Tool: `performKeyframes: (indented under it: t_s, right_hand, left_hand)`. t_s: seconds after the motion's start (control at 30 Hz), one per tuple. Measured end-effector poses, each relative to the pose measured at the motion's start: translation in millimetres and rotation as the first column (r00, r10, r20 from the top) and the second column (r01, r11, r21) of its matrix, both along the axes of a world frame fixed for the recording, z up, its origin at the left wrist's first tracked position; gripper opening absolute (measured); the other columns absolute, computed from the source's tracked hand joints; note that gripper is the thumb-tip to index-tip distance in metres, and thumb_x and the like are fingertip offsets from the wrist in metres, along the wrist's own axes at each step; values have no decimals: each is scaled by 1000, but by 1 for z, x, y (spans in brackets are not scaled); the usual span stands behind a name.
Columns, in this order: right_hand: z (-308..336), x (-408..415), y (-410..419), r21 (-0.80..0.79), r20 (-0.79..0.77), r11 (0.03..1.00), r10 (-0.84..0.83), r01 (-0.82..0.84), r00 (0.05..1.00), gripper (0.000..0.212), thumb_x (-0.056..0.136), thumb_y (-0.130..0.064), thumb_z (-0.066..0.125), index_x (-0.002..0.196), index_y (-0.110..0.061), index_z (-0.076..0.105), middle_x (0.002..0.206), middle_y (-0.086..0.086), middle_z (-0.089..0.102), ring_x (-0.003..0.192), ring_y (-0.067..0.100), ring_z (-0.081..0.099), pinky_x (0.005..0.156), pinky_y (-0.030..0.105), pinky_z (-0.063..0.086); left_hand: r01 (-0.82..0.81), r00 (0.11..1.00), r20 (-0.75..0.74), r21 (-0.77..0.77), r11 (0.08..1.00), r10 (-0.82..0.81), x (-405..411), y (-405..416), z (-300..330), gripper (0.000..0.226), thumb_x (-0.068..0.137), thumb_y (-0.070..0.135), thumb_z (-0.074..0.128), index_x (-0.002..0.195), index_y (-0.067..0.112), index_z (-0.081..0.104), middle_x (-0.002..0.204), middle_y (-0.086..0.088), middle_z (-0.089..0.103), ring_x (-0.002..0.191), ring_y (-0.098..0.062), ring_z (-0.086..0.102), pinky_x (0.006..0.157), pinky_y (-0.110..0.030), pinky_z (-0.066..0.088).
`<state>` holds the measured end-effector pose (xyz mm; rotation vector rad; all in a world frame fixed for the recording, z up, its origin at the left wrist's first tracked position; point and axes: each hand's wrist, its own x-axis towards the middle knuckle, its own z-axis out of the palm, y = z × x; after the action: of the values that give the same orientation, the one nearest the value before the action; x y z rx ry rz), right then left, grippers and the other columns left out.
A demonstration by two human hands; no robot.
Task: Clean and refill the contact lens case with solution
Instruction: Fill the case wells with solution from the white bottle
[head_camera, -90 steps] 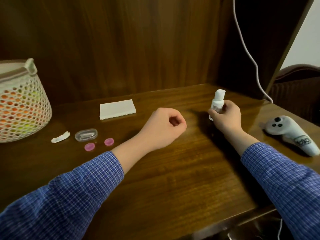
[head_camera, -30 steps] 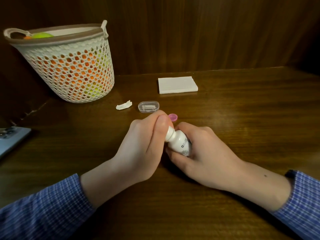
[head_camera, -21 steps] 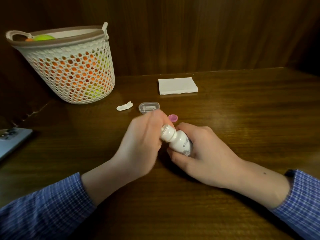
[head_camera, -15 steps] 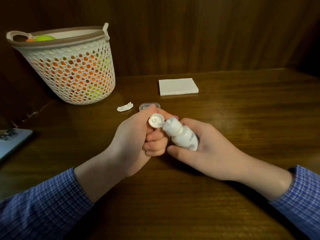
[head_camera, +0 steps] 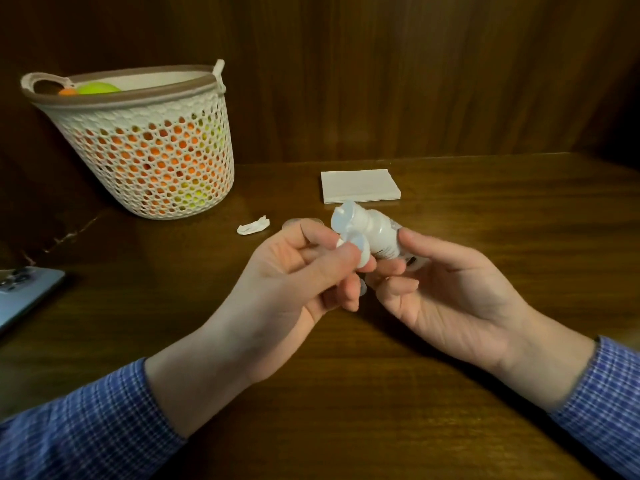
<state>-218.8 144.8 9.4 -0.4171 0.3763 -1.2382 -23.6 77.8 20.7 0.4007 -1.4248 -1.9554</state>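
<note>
Behind your hands on the wooden worktop (head_camera: 485,237) lies a folded white tissue (head_camera: 360,186). To its left stands a white mesh basket (head_camera: 145,161) holding orange and yellow-green items. A crumpled white scrap (head_camera: 252,226) lies between the basket and your hands, and a phone (head_camera: 20,296) lies at the left edge. A clear item (head_camera: 301,222) is mostly hidden behind your left hand — you cannot identify it from this view.

Your right hand (head_camera: 450,292) holds the solution bottle (head_camera: 374,233) above the worktop, fingers curled under and around its lower body, thumb on its right side. Your left hand (head_camera: 298,271) is curled, with the thumb and fingertips pinching a small white cap-like part (head_camera: 356,249) just beside the bottle's neck. Whether this part is the hinged lid or a separate piece cannot be told.

The bottle sits between both hands, touching the fingers of each. Its long axis is tilted — the base lies low and right in your right hand, the nozzle end (head_camera: 343,218) points up and left, toward the basket. The printed label faces down toward your right fingers.
</note>
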Motion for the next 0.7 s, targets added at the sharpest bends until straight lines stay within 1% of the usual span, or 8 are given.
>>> performKeyframes:
  t_s: [0.13, 0.2, 0.27, 0.33, 0.43, 0.53, 0.6, 0.7]
  right_hand:
    - [2, -2, -1, 100, 108, 983, -164, 154, 981, 64, 78, 2, 72, 140, -6, 57, 114, 21, 64, 60, 9, 59, 49, 14, 48]
    - [6, -7, -3, 139, 154, 968, -227, 207, 962, 73, 73, 7, 78, 141, -5, 55, 114, 22, 66, 58, 9, 59, 48, 14, 47]
    - [9, -14, -6, 189, 144, 947, -287, 258, 947, 72, 73, 1, 82, 140, -5, 55, 109, 19, 67, 57, 9, 58, 46, 16, 47]
    - [8, -20, -9, 241, 62, 927, -309, 286, 949, 52, 85, -20, 78, 132, -8, 58, 96, 9, 64, 55, 8, 53, 44, 18, 44]
    - [2, -27, -17, 338, -44, 886, -322, 318, 946, 42, 89, -44, 71, 120, -17, 60, 77, 0, 49, 55, 7, 46, 44, 17, 37]
    - [-1, -29, -26, 329, -90, 883, -325, 336, 942, 44, 82, -43, 73, 115, -16, 62, 77, -1, 50, 54, 6, 45, 45, 15, 36]
    - [-1, -31, -33, 286, -107, 904, -301, 319, 948, 48, 72, -36, 75, 112, -13, 63, 82, 1, 56, 51, 4, 44, 45, 11, 34]
    - [-2, -32, -44, 240, -157, 937, -222, 255, 962, 44, 77, -38, 71, 112, -13, 61, 84, 2, 62, 46, 5, 44, 40, 12, 35]
  left_hand:
    - [0, 994, 106, -179, 984, 19, 0, 2, -4, 18, 84, 36, 69, 95, 26, 79, 91, -8, 77, 71, -16, 69, 66, -26, 57]
    - [-59, 965, 218, -366, 929, 147, 2, 0, -8, 26, 89, 40, 62, 99, 21, 76, 92, -6, 75, 74, -18, 69, 66, -28, 58]
    - [-95, 879, 293, -665, 741, 377, 5, -5, -15, 16, 92, 32, 64, 101, 23, 73, 89, 2, 73, 77, -18, 69, 65, -31, 60]
    - [-82, 795, 298, -810, 580, 528, 5, -9, -20, 17, 89, 21, 71, 105, 25, 71, 87, 8, 69, 81, -17, 67, 65, -29, 59]
    - [-1, 721, 327, -881, 473, 611, 2, -14, -24, 39, 83, 27, 77, 119, 30, 63, 103, 17, 60, 89, -6, 59, 69, -16, 51]
    - [138, 670, 398, -896, 421, 627, -2, -17, -29, 66, 79, 38, 78, 139, 29, 51, 124, 21, 48, 109, 0, 51, 85, -12, 45]
    - [145, 651, 418, -888, 437, 634, -6, -19, -31, 72, 80, 37, 81, 143, 27, 47, 126, 21, 45, 116, 0, 48, 90, -11, 43]
    - [155, 623, 466, -860, 485, 628, -7, -24, -33, 72, 80, 34, 82, 142, 27, 45, 121, 21, 53, 108, -2, 53, 81, -9, 43]
